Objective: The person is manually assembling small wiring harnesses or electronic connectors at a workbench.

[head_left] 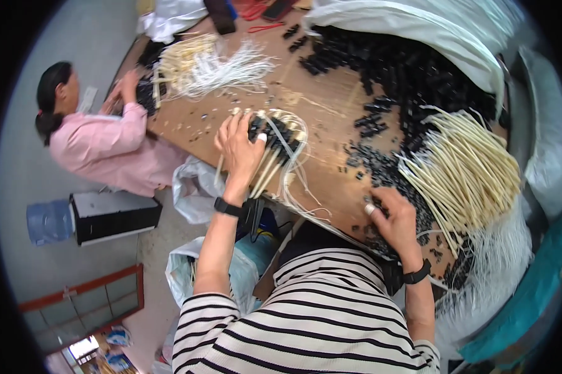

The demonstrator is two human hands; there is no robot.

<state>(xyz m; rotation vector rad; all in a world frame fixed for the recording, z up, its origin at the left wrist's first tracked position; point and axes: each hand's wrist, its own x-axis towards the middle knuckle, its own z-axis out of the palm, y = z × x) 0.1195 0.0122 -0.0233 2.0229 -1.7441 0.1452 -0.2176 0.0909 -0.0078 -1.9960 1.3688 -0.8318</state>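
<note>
At the table's near edge lies a bundle of cream sticks (267, 169) with black plastic pieces (280, 134) across them and white cords (298, 163) looping off the right side. My left hand (240, 146) is over the bundle's left part, fingers stretched along it and the taped thumb against the black pieces. My right hand (394, 218) is lower right, beside a spread of tiny black parts (387, 167). Between its bent forefinger and taped thumb a small dark piece shows. The other fingers are partly hidden.
A large heap of black plastic pieces (412, 75) spills from a white sack (443, 31). A thick bundle of cream sticks (474, 177) lies right, a white-corded one (197, 65) far left. A co-worker in pink (103, 140) sits left. Plastic bags (197, 190) hang below the edge.
</note>
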